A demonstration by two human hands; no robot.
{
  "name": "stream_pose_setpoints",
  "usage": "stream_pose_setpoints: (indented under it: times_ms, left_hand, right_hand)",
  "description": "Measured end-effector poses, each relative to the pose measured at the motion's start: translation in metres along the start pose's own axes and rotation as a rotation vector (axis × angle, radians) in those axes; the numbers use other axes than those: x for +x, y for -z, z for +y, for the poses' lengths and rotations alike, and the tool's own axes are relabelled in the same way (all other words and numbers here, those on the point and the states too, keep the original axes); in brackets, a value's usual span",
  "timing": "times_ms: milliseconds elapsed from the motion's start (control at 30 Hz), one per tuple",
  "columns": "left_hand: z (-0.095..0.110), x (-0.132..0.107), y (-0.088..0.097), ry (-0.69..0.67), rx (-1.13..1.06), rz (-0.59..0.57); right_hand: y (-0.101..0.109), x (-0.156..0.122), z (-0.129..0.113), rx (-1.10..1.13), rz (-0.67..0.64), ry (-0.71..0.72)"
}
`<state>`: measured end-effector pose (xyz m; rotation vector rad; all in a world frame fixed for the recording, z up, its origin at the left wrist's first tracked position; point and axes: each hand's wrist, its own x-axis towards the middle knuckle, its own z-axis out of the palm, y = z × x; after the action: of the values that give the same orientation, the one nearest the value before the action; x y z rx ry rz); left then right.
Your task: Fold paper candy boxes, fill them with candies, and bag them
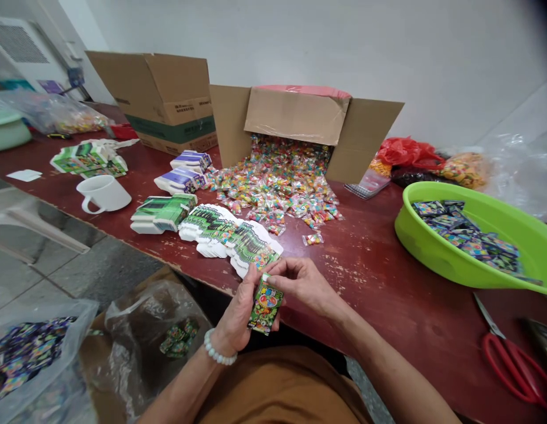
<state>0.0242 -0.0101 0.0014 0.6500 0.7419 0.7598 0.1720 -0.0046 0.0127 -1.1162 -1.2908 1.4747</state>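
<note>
Upright in my left hand (238,309) is a small green printed candy box (265,307), with the fingers wrapped round its sides. My right hand (306,284) pinches at the white flap on the box's top end. Just beyond my hands lies a fanned row of flat green box blanks (251,244). Behind it, small clear packets of colourful candy (277,191) spill from a tipped cardboard box (295,115). One loose candy packet (312,239) lies nearer to me on the red table (365,265).
Left stand a white mug (104,193), green blank stacks (163,212) and purple ones (182,176). Right are a lime-green basin (458,265) of dark packets and red-handled scissors (511,359). A plastic-lined carton (145,312) with green boxes sits below the table edge.
</note>
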Motion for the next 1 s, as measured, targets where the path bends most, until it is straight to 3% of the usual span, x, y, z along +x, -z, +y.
stream_pose_setpoints:
  times_ms: [133, 333, 433, 567, 700, 867, 1000]
  left_hand:
    - [0.000, 0.001, 0.004, 0.019, 0.012, 0.010]
    - [0.003, 0.002, 0.004, 0.133, -0.171, 0.027]
    - [0.002, 0.004, 0.003, 0.195, -0.167, -0.024]
    - [0.000, 0.003, 0.001, 0.191, -0.098, 0.045]
    - [0.001, 0.002, 0.000, 0.150, -0.098, 0.063]
    - [0.005, 0.004, 0.003, 0.146, -0.266, 0.043]
    - [0.007, 0.006, 0.002, 0.082, -0.364, 0.094]
  right_hand:
    - [-0.001, -0.002, 0.000, -0.049, 0.030, 0.052]
    - [-0.003, -0.017, -0.007, -0.335, 0.025, 0.335]
    - [0.000, -0.015, -0.004, -0.341, 0.056, 0.262]
    - [0.004, -0.006, 0.003, -0.336, 0.102, 0.120]
    - [0.002, -0.006, 0.003, -0.386, 0.079, 0.253]
    - [-0.007, -0.017, 0.010, -0.284, 0.005, 0.269]
    - [-0.009, -0.022, 0.026, -0.502, -0.016, 0.386]
